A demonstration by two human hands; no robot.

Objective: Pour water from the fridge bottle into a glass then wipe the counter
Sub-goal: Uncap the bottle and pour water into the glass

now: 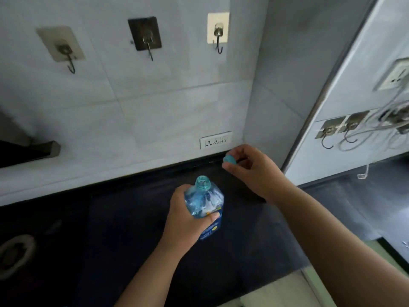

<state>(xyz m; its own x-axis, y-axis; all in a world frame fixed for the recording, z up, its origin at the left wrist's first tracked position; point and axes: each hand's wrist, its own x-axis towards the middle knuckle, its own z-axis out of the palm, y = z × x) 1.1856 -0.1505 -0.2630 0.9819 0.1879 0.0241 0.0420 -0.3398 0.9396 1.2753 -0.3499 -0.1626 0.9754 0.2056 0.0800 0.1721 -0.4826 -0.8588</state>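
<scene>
L hand point(188, 220) grips the bottle point(204, 201) round its upper body, thumb across the front at the label's top edge, fingers wrapped behind. Bottle is clear blue-tinted plastic, ribbed shoulder, dark blue label w/ a yellow spot low down; neck is open, threaded rim showing. It stands about upright over the counter point(124, 235); whether the base touches can't be told, the hand hides it.

R hand point(250, 167), at 1 o'clock from the bottle, pinches the cap point(229, 159) betw. thumb and forefinger tips, other fingers loosely curled. Cap is small, round, teal, apart from the neck and near the back wall.

Counter is dark, matte, smooth. Its back edge meets pale glossy tiles along a dark strip; front edge runs at 5 o'clock, lighter surface below it. Open dark counter lies to 9 o'clock and 6 o'clock of the bottle. A round ring-shaped object point(15, 255) sits far off at 8 o'clock, blurred.

On the wall: white socket plate point(215, 140) just beside the R hand at 11 o'clock from it; three adhesive metal hooks point(145, 36) at 12 o'clock, high. A side panel at 2 o'clock closes in the R side, w/ more hooks and cables point(376, 127).
</scene>
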